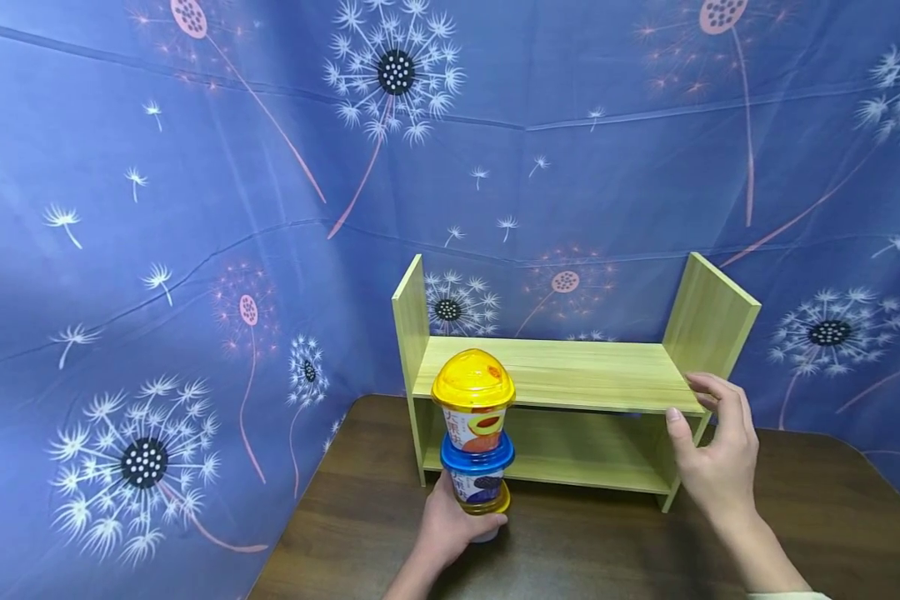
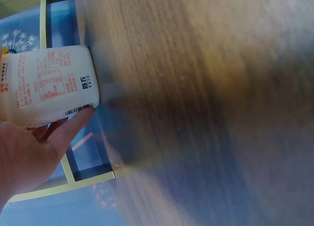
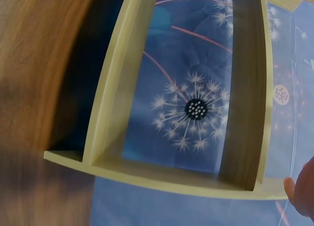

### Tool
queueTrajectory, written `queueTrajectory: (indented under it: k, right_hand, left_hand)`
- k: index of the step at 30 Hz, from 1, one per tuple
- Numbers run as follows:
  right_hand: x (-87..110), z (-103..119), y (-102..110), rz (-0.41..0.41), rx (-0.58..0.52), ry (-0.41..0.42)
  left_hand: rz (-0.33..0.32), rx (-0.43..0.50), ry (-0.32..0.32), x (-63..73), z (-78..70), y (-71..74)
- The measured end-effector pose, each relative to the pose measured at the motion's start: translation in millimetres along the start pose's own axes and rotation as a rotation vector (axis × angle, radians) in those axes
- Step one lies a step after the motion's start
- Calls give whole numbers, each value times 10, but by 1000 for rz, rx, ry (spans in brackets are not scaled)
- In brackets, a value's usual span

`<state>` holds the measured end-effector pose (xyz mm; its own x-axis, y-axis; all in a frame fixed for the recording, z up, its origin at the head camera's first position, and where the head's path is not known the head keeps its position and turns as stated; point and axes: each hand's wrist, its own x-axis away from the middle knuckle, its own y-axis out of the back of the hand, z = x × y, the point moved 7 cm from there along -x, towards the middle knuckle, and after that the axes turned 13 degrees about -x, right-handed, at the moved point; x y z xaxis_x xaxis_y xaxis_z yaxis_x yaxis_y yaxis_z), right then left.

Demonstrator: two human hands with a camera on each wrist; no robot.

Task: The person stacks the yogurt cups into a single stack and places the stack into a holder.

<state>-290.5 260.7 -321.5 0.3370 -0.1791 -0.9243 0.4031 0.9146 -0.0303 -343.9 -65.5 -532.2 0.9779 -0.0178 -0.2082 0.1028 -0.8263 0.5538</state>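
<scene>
A stack of fruit cups stands before the left end of a small wooden shelf (image 1: 547,375). At the top is a peach cup (image 1: 476,427) under a yellow domed lid. Below it comes a blue-lidded cup (image 1: 480,487) with dark fruit on its label. The lowest cup (image 2: 54,86), white with orange print, has a yellow rim, and my left hand (image 1: 453,525) grips it from the left, with the thumb across its front. My right hand (image 1: 723,454) is at the shelf's right end, holding nothing, thumb and fingers spread apart; the fingertips overlap the shelf's edge.
The shelf has two boards and tall side panels (image 1: 712,312). It stands on a brown wooden table (image 1: 585,550). A blue curtain (image 1: 270,208) with dandelion prints hangs behind and to the left.
</scene>
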Motion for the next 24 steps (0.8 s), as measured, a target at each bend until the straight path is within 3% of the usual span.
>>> queueTrajectory:
  k: [14,19,24]
  right_hand:
    - [99,-316,330,-127,61,-3]
    - [135,-497,446,-180,90,-70]
    - [126,-605,476,-198,134,-200]
  left_hand:
    - [12,1,23,3,32,-4]
    - [22,-7,20,-3,28,-3]
    - [32,1,31,-10,32,-9]
